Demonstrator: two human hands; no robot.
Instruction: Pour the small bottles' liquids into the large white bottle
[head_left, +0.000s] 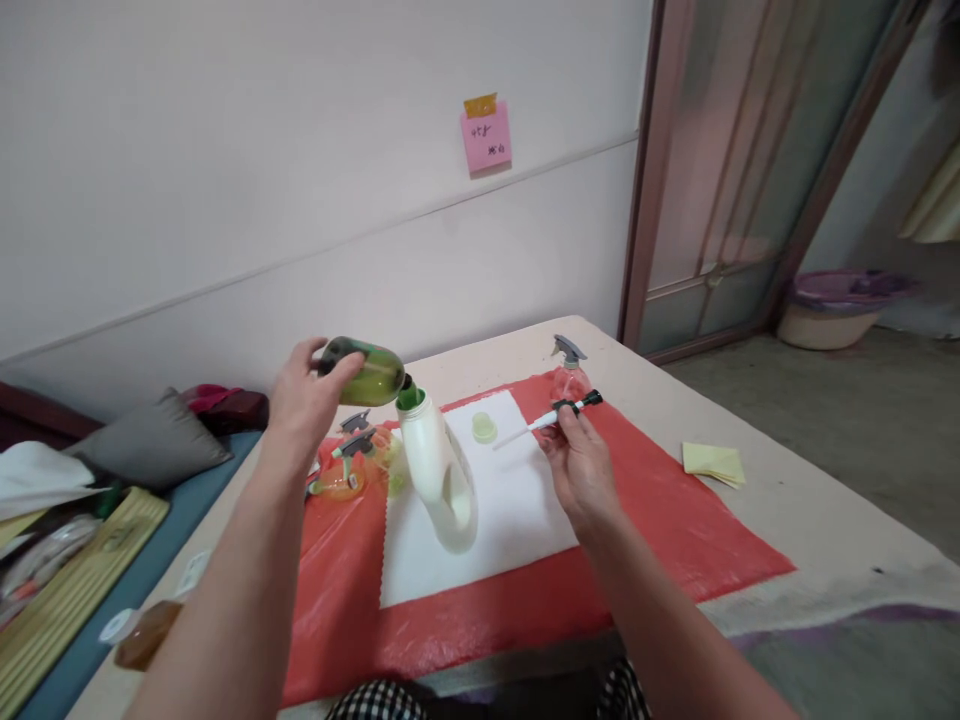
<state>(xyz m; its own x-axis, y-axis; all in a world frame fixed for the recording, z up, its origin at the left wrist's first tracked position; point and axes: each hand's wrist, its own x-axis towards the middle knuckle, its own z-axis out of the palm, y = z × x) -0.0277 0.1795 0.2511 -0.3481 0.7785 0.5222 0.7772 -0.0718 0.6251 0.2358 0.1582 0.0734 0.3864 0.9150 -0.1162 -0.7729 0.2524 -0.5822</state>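
So over on the far left there's a grey cushion [154, 440] and a ribbed wooden board [82, 550], then a bottle of amber liquid [146, 635] near the table edge, partly behind the left forearm. Next is the left hand [304, 388], fingers wrapped round a green bottle [369, 378] that's tipped right over on its side. Its dark neck is right at the green-rimmed mouth of a big white jug [431, 455]; can't tell if anything's actually flowing. Below that hand, a few spray bottles [345, 480] are bunched on the red sheet [517, 615]. The jug itself is on a white sheet [517, 530] laid over the red one, with a pale green cap [484, 428] sitting just beside it. Then the right hand [581, 468], pinching a pump top [546, 420] by its dark collar, white tube sticking out toward the jug. Just behind that is another spray bottle [571, 382], upright, and farther right some yellow notes [712, 462] lie on the bare tabletop [795, 510].
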